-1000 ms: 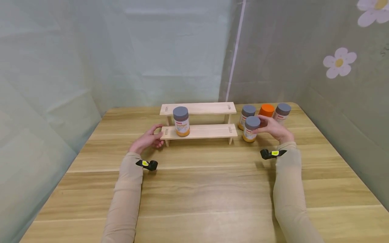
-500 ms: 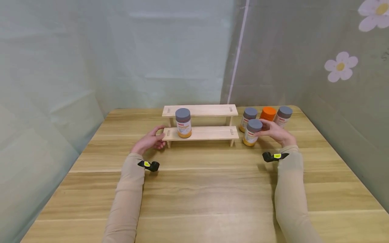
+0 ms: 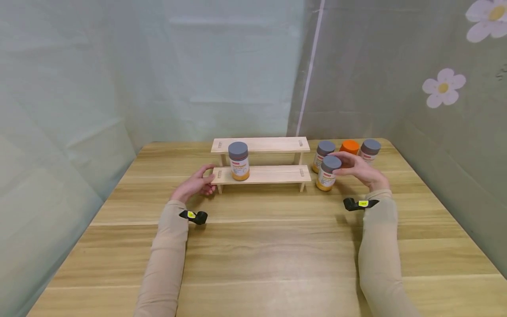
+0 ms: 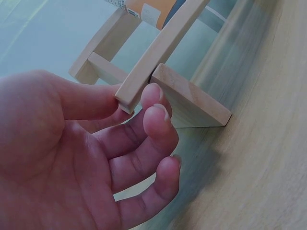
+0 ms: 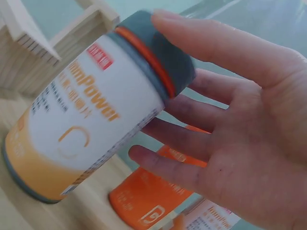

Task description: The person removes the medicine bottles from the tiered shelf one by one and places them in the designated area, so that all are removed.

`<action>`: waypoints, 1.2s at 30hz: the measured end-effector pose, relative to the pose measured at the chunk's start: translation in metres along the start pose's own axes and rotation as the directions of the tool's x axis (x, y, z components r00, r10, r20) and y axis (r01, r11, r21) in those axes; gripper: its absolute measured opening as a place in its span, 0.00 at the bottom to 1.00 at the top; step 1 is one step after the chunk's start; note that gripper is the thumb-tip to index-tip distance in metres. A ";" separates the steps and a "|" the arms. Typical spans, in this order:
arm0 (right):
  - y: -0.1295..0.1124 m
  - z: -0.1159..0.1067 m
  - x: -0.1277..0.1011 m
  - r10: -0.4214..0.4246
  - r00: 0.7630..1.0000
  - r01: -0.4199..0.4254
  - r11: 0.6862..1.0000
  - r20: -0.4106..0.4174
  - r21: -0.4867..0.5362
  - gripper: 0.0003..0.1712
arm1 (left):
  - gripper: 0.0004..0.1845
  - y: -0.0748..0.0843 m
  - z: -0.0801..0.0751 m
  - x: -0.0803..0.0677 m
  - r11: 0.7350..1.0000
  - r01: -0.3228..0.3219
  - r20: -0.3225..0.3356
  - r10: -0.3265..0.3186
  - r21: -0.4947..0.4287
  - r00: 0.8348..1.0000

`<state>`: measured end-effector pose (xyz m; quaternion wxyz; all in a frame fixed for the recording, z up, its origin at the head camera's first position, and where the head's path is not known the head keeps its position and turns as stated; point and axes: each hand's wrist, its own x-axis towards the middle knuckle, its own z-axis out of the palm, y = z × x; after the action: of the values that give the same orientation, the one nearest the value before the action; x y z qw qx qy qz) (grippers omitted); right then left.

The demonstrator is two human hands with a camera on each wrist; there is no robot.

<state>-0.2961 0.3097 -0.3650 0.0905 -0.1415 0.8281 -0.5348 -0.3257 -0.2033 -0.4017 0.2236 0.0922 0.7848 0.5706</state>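
At the left end of a two-tier wooden shelf rack (image 3: 269, 174), my left hand (image 3: 195, 182) pinches the lower board between thumb and fingers. The left wrist view shows the thumb on the board's end and the other fingers loosely curled by its leg (image 4: 192, 98). A supplement bottle with a grey cap (image 3: 239, 164) stands on the lower board, left of its middle. To the right of the rack, my right hand (image 3: 358, 169) holds another grey-capped supplement bottle (image 5: 86, 115) by the cap. Its thumb lies on the cap's near side, with the fingers partly hidden behind.
Behind my right hand stand a grey-capped bottle (image 3: 322, 156), an orange bottle (image 3: 349, 147) and another grey-capped bottle (image 3: 370, 152). The rack's upper board (image 3: 259, 144) is at the back of the wooden table (image 3: 253, 246). Fabric curtains (image 3: 237, 66) hang behind and beside it.
My head view has shifted slightly. The right hand's fingers have spread a little further over the bottle's cap, while the bottle stays about where it was. My left hand keeps its place on the rack.
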 end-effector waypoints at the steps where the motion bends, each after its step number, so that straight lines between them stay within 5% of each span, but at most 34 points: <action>1: -0.002 0.000 -0.001 -0.014 1.000 0.014 1.000 -0.003 0.003 0.34 | 0.31 0.000 0.000 0.000 1.000 0.002 0.000 -0.002 0.001 1.000; 9: -0.018 -0.004 -0.008 -0.103 0.991 0.105 0.994 -0.085 0.024 0.31 | 0.31 -0.001 0.000 0.000 1.000 -0.005 0.006 0.005 -0.001 1.000; 21: -0.043 0.005 -0.009 -0.080 0.957 0.106 0.991 -0.278 0.081 0.25 | 0.30 -0.001 -0.001 0.001 1.000 -0.024 0.010 0.024 0.014 1.000; 36: -0.058 0.015 -0.006 -0.123 0.957 0.179 0.963 -0.264 0.199 0.18 | 0.30 -0.002 -0.001 0.002 1.000 -0.008 0.004 0.008 0.019 1.000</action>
<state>-0.2781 0.2761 -0.3189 -0.0403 -0.1257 0.7548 -0.6425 -0.3274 -0.2043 -0.4041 0.2218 0.0986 0.7893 0.5640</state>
